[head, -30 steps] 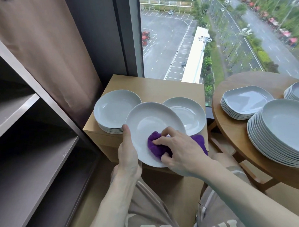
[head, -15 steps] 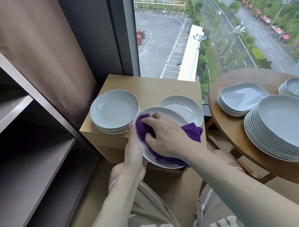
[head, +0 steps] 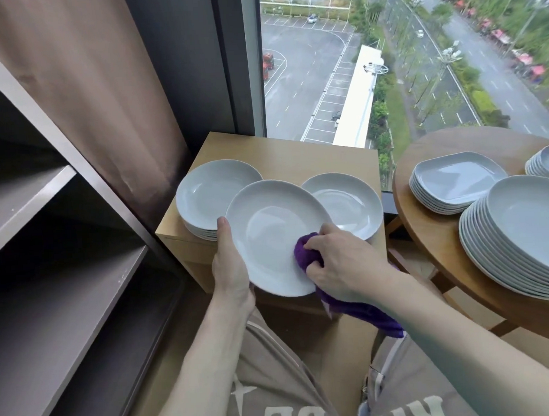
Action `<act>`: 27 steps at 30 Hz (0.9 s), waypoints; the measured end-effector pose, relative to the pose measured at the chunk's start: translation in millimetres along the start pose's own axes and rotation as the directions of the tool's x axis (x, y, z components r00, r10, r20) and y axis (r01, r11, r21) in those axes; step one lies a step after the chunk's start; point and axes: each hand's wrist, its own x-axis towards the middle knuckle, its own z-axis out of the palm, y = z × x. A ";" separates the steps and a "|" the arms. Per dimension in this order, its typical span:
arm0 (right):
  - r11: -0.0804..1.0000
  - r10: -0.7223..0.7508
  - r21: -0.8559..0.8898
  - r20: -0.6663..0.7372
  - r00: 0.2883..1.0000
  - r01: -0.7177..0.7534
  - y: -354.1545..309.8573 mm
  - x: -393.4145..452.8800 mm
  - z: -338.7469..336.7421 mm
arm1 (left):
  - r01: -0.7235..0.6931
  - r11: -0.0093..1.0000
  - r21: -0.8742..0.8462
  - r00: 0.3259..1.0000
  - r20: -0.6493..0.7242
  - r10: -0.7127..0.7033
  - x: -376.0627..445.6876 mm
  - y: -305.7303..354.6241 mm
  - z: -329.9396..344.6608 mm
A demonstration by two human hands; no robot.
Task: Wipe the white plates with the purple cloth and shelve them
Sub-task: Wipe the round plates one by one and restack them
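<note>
The left hand shows only its thumb and back; its fingers lie hidden beneath the held plate. The right hand covers most of the purple cloth, whose tail passes out of sight under the wrist. The held plate overlaps the plate stack in the centre-left of the frame and the single plate to the right of the held plate. At the right edge, the large stack and a small stack are cut off. The shelf unit runs off the left edge.
</note>
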 end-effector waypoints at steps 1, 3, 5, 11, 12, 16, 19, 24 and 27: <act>0.999 0.039 0.005 -0.009 0.999 -0.039 6.8 4.6 -0.4 | -0.006 1.000 0.021 1.000 -0.001 0.006 -2.0 0.2 1.3; 0.997 0.081 0.006 -0.032 0.996 -0.081 17.2 15.1 -0.4 | 0.013 0.998 0.066 1.000 0.014 -0.014 -6.5 -1.7 5.2; 0.996 0.089 -0.003 -0.089 0.992 -0.089 22.4 26.2 0.8 | 0.035 0.994 0.101 0.998 0.043 -0.040 -11.3 -3.8 9.0; 0.999 -0.031 0.014 -0.126 0.992 0.033 7.7 41.0 0.0 | 0.063 0.990 0.128 0.992 0.102 -0.076 -15.0 -12.3 13.7; 0.997 -0.073 0.010 -0.124 0.990 0.075 2.3 39.1 1.0 | 0.067 0.990 0.121 0.992 0.096 -0.079 -14.4 -12.3 13.2; 0.978 -0.207 -0.006 -0.094 0.974 0.207 -14.9 23.6 10.5 | 0.082 0.992 0.095 0.994 0.059 -0.088 -8.8 -9.8 9.3; 0.970 -0.243 0.016 -0.017 0.970 0.243 -20.2 10.5 11.5 | 0.097 0.994 0.044 0.995 0.033 -0.099 -3.5 -8.3 6.1; 0.979 -0.197 -0.029 0.092 0.976 0.200 -16.8 -5.9 0.7 | 0.056 0.998 0.000 0.998 0.032 -0.056 -3.0 -6.2 5.8; 0.993 -0.085 -0.072 0.090 0.992 0.092 -2.3 -6.1 -2.0 | -0.022 0.999 0.030 0.999 0.025 0.021 -2.7 -4.7 4.2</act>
